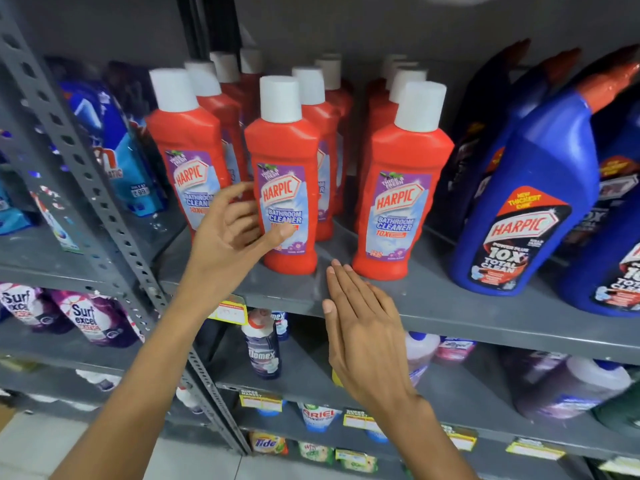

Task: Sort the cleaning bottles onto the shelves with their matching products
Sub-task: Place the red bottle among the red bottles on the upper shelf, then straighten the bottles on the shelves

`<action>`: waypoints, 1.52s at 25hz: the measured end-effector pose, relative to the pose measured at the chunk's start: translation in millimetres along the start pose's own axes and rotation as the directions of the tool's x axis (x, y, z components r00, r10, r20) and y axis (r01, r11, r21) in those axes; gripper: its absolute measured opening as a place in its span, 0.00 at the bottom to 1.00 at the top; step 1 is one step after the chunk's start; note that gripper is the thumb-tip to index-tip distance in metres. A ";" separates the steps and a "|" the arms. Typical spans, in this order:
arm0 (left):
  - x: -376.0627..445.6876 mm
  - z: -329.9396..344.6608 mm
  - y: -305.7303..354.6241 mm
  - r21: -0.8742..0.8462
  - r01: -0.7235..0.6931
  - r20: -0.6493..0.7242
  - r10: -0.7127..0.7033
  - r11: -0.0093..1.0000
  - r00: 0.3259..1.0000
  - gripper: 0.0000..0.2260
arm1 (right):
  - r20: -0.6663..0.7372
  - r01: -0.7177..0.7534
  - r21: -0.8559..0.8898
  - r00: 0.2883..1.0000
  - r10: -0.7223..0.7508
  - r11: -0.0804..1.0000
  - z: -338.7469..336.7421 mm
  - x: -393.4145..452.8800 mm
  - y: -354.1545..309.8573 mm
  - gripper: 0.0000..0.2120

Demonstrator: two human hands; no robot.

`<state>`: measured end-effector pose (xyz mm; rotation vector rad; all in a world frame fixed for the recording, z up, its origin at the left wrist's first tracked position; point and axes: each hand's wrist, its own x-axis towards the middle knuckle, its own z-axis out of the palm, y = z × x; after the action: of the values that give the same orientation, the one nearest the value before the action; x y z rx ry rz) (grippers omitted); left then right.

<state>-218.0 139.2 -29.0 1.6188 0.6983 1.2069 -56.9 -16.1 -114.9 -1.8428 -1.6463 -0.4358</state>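
Observation:
Several red Harpic bathroom cleaner bottles with white caps stand in rows on a grey metal shelf (pixel 433 306). The front middle red bottle (pixel 284 161) stands upright near the shelf's front edge. My left hand (pixel 228 233) is beside it on its left, fingers spread, thumb tip touching its label, not closed around it. My right hand (pixel 360 323) is flat and open below the shelf edge, fingertips near the gap between the middle bottle and the right red bottle (pixel 401 181). Blue Harpic toilet cleaner bottles (pixel 526 202) stand to the right.
A perforated grey upright (pixel 86 174) separates this rack from detergent pouches (pixel 114 140) on the left. On the shelf below stands a Domex bottle (pixel 263 348) with pink and purple bottles to its right. Lower shelves carry Surf Excel, Ariel and Tide packs.

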 end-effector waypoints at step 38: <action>-165.1 324.8 -245.4 0.279 0.554 0.401 -0.620 0.784 0.675 0.30 | 0.525 -0.518 -0.206 0.658 0.540 0.830 61.3 -288.5 322.3 0.32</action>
<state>51.7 -26.7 -333.5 1.5307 0.8980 0.2668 198.6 -207.7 -412.9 -2.5254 -1.3136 0.3870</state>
